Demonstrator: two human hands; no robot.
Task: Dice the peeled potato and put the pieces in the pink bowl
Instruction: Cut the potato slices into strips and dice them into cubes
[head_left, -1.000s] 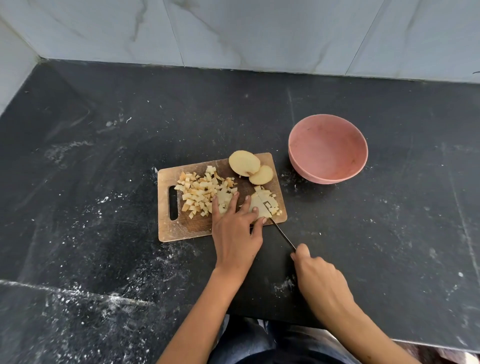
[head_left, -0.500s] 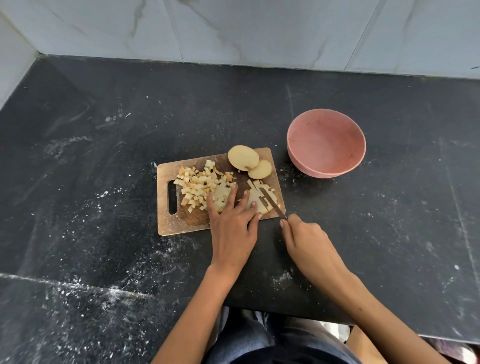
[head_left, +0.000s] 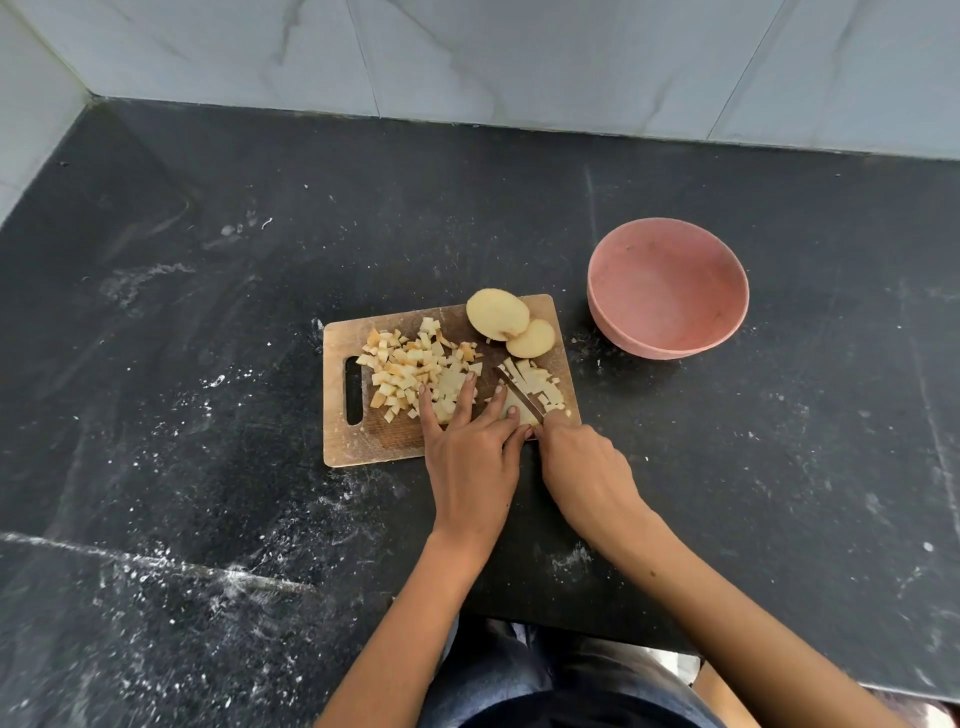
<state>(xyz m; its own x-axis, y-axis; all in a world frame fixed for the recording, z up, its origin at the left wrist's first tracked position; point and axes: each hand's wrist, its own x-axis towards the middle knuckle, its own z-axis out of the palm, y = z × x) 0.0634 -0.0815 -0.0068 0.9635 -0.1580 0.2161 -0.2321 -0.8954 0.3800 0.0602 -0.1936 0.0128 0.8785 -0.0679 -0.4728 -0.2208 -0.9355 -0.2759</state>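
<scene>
A wooden cutting board (head_left: 353, 441) lies on the black counter. A heap of diced potato (head_left: 410, 369) covers its left middle. Two round potato slices (head_left: 498, 314) sit at its far right corner. Cut strips and a flat potato piece (head_left: 540, 387) lie at the right side. My left hand (head_left: 470, 447) rests on the board with straight fingers pressing the flat piece. My right hand (head_left: 582, 467) grips a knife (head_left: 519, 389), its blade lying across the strips. The pink bowl (head_left: 667, 288) stands to the right of the board, with nothing in it.
The black counter (head_left: 208, 312) is dusted with white specks, mostly at the left and front. A tiled wall (head_left: 519, 57) runs along the back and the left corner. The counter's front edge lies just behind my forearms.
My right hand has slid forward with the knife, so the blade now reaches further across the potato strips. My left hand has stayed on the potato piece.
</scene>
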